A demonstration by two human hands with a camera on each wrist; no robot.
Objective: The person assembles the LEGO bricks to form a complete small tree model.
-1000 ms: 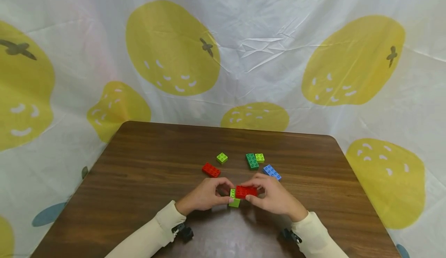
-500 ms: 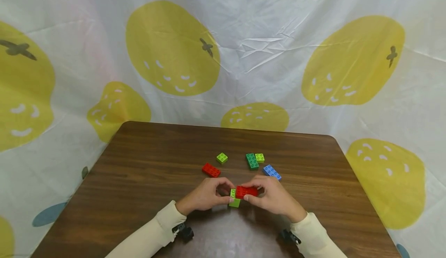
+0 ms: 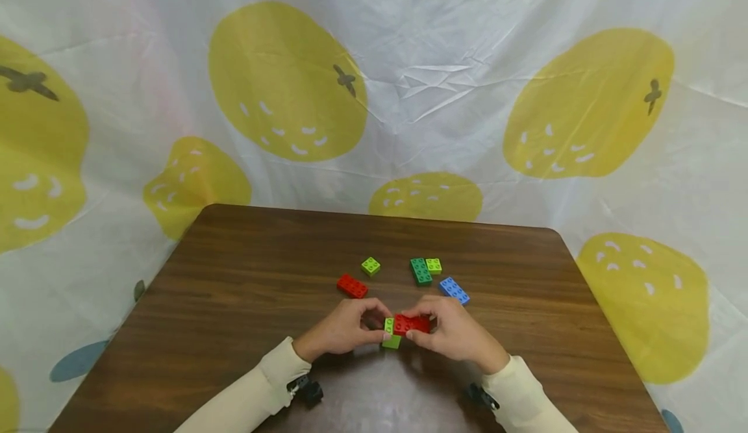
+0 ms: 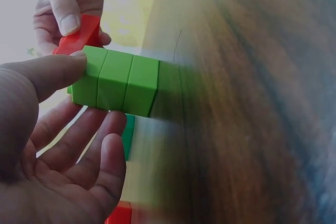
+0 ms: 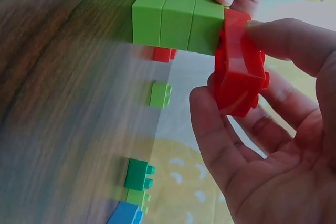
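Observation:
A stack of three lime green toy bricks (image 4: 115, 82) stands upright on the table, pinched near its top by my left hand (image 3: 346, 330) between thumb and fingertips. My right hand (image 3: 452, 330) holds a red toy brick (image 5: 240, 69) between thumb and fingers. This brick lies across the top of the stack, over its right half, and its other end juts out to the right. One row of lime studs shows bare at the left in the head view. In the right wrist view the red brick's underside overhangs beside the stack, level with its top.
Beyond the hands on the brown wooden table (image 3: 263, 277) lie another red brick (image 3: 352, 285), a small lime brick (image 3: 371, 266), a dark green brick (image 3: 421, 271) with a second lime brick (image 3: 433, 265) beside it, and a blue brick (image 3: 454, 289). A lemon-print curtain (image 3: 432, 141) hangs behind.
My right hand has shifted slightly left and down on the red brick, its thumb now farther along the front side. The left hand and the stack stay put; the head view has turned a little.

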